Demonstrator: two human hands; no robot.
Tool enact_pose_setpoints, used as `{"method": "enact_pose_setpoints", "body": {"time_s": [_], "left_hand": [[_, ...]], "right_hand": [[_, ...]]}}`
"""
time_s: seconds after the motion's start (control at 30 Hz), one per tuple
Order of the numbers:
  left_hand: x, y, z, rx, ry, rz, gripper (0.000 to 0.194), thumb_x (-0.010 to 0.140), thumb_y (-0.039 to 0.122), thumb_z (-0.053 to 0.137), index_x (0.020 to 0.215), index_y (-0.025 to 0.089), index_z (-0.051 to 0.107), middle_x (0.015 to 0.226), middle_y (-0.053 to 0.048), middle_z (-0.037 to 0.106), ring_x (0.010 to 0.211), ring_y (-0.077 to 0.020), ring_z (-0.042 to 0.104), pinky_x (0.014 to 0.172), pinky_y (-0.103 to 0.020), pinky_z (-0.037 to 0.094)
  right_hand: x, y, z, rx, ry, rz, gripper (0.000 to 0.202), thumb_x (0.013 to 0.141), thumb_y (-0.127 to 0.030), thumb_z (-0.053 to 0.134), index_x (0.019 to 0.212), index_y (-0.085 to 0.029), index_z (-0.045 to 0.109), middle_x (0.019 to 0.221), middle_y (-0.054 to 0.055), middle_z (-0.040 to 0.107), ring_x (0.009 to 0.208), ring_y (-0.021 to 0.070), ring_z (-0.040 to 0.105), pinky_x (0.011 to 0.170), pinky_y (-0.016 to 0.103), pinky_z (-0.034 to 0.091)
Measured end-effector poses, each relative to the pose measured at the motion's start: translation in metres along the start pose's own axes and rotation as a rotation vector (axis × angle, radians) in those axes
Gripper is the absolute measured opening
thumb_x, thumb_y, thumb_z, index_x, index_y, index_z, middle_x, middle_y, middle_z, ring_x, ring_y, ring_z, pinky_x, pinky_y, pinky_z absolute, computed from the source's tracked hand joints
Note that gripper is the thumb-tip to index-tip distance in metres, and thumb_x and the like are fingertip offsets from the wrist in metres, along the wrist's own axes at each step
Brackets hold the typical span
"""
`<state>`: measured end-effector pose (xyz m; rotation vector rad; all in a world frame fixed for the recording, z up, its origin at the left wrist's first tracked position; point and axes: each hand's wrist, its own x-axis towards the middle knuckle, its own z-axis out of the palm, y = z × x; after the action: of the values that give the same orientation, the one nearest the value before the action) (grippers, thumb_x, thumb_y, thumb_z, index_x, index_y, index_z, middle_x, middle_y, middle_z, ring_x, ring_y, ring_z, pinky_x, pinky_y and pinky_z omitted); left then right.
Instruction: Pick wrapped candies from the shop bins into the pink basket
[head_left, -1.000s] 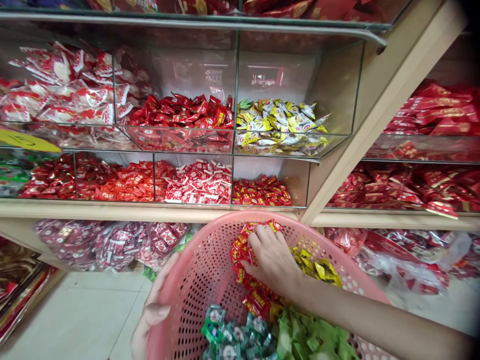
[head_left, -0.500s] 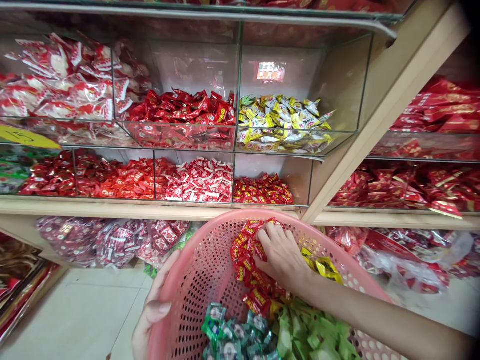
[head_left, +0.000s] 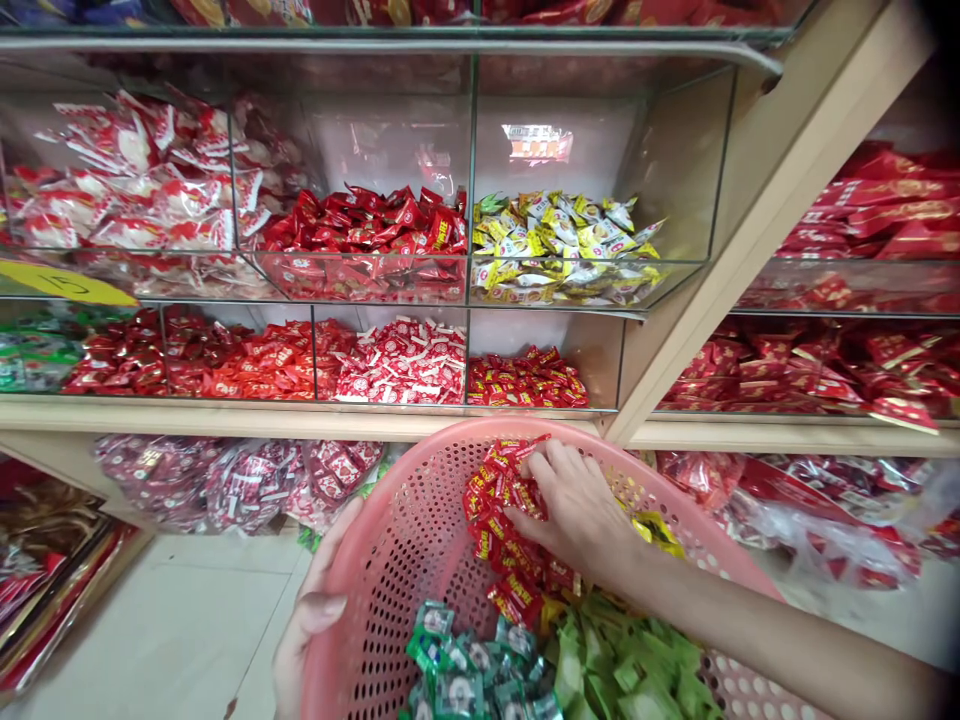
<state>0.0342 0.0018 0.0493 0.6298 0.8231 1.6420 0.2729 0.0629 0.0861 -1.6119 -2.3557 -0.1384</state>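
A pink perforated basket is tilted toward the shelves, its left rim gripped by my left hand, with the thumb over the edge. Inside it, my right hand rests on a pile of red-and-yellow wrapped candies. The thumb and fingers of that hand are apart and curve down over the candies; the fingertips are partly hidden. Green-and-clear wrapped candies lie at the basket's bottom, with light green packets beside them. Yellow packets show behind my right wrist.
Glass-fronted shelf bins hold red candies, yellow-and-white packets and red-and-white sweets. A wooden post slants at the right. Bagged goods sit under the wooden ledge, above the tiled floor.
My right hand has shifted slightly right and its fingers have lifted a little over the red candies. My left hand keeps its hold on the rim. The view has moved slightly.
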Motion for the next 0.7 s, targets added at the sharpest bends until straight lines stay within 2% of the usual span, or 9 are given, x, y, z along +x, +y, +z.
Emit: {"method": "enact_pose_setpoints", "body": {"time_s": [0.07, 0.17, 0.3, 0.4, 0.47, 0.5, 0.6, 0.63, 0.7], "left_hand": [[0.0, 0.001, 0.002, 0.001, 0.003, 0.001, 0.044, 0.085, 0.041, 0.052, 0.122, 0.018, 0.051, 0.128, -0.011, 0.05, 0.115, -0.0275, 0.048, 0.095, -0.05, 0.039], [-0.002, 0.002, 0.004, -0.005, 0.007, 0.01, 0.045, 0.077, 0.037, 0.056, 0.119, 0.024, 0.056, 0.126, -0.006, 0.055, 0.119, -0.0325, 0.046, 0.097, -0.05, 0.038], [-0.005, 0.003, 0.008, -0.053, 0.016, -0.002, 0.055, 0.067, 0.033, 0.054, 0.122, 0.026, 0.056, 0.122, -0.003, 0.059, 0.119, -0.0358, 0.046, 0.098, -0.052, 0.038], [-0.006, 0.002, 0.013, -0.055, 0.027, -0.004, 0.053, 0.067, 0.033, 0.053, 0.12, 0.026, 0.057, 0.119, -0.002, 0.061, 0.119, -0.0366, 0.045, 0.096, -0.052, 0.039], [-0.007, 0.002, 0.017, -0.044, 0.035, -0.013, 0.048, 0.069, 0.035, 0.054, 0.117, 0.027, 0.059, 0.119, -0.001, 0.061, 0.119, -0.036, 0.046, 0.096, -0.051, 0.04], [-0.008, 0.001, 0.019, -0.036, 0.038, -0.021, 0.046, 0.071, 0.036, 0.055, 0.116, 0.027, 0.059, 0.12, -0.001, 0.06, 0.118, -0.0351, 0.046, 0.095, -0.05, 0.04], [-0.013, 0.002, 0.027, -0.015, 0.05, -0.026, 0.042, 0.081, 0.039, 0.054, 0.119, 0.022, 0.056, 0.125, -0.006, 0.055, 0.115, -0.0299, 0.05, 0.093, -0.049, 0.041], [-0.014, 0.002, 0.029, -0.01, 0.053, -0.02, 0.042, 0.084, 0.04, 0.053, 0.12, 0.02, 0.054, 0.125, -0.009, 0.054, 0.113, -0.0279, 0.051, 0.093, -0.048, 0.041], [-0.017, 0.002, 0.034, -0.002, 0.058, -0.002, 0.041, 0.087, 0.04, 0.051, 0.12, 0.016, 0.052, 0.124, -0.011, 0.052, 0.109, -0.0252, 0.052, 0.091, -0.048, 0.042]], "right_hand": [[-0.006, 0.007, -0.01, 0.081, 0.03, 0.008, 0.022, 0.079, -0.039, 0.058, 0.087, -0.02, 0.051, 0.093, 0.006, 0.051, 0.083, 0.0211, 0.047, 0.071, 0.033, 0.037], [-0.026, 0.026, -0.03, 0.267, 0.069, 0.041, 0.019, 0.083, -0.038, 0.053, 0.092, -0.021, 0.051, 0.096, 0.006, 0.052, 0.089, 0.0206, 0.05, 0.076, 0.033, 0.04], [-0.074, 0.069, -0.044, 0.49, 0.155, 0.185, 0.023, 0.081, -0.043, 0.055, 0.095, -0.025, 0.055, 0.101, 0.007, 0.056, 0.097, 0.0229, 0.052, 0.082, 0.036, 0.043], [-0.117, 0.099, -0.031, 0.678, 0.39, 0.366, 0.023, 0.077, -0.043, 0.059, 0.093, -0.026, 0.057, 0.107, 0.007, 0.057, 0.108, 0.0263, 0.05, 0.093, 0.042, 0.039], [-0.139, 0.11, -0.016, 0.793, 0.538, 0.475, 0.02, 0.077, -0.042, 0.058, 0.09, -0.026, 0.058, 0.114, 0.006, 0.056, 0.115, 0.028, 0.047, 0.102, 0.047, 0.032], [-0.146, 0.112, -0.01, 0.852, 0.567, 0.52, 0.02, 0.078, -0.042, 0.056, 0.089, -0.026, 0.059, 0.119, 0.006, 0.055, 0.12, 0.0287, 0.044, 0.106, 0.049, 0.027], [-0.155, 0.106, 0.001, 1.052, 0.538, 0.629, 0.027, 0.082, -0.042, 0.048, 0.101, -0.025, 0.059, 0.134, 0.005, 0.047, 0.13, 0.0292, 0.033, 0.111, 0.051, 0.017], [-0.155, 0.102, 0.003, 1.125, 0.52, 0.663, 0.033, 0.084, -0.042, 0.045, 0.109, -0.025, 0.057, 0.138, 0.005, 0.043, 0.131, 0.0291, 0.031, 0.111, 0.051, 0.018], [-0.155, 0.098, 0.005, 1.261, 0.492, 0.707, 0.043, 0.086, -0.043, 0.04, 0.125, -0.027, 0.048, 0.142, 0.005, 0.039, 0.131, 0.0294, 0.032, 0.108, 0.051, 0.026]]}}
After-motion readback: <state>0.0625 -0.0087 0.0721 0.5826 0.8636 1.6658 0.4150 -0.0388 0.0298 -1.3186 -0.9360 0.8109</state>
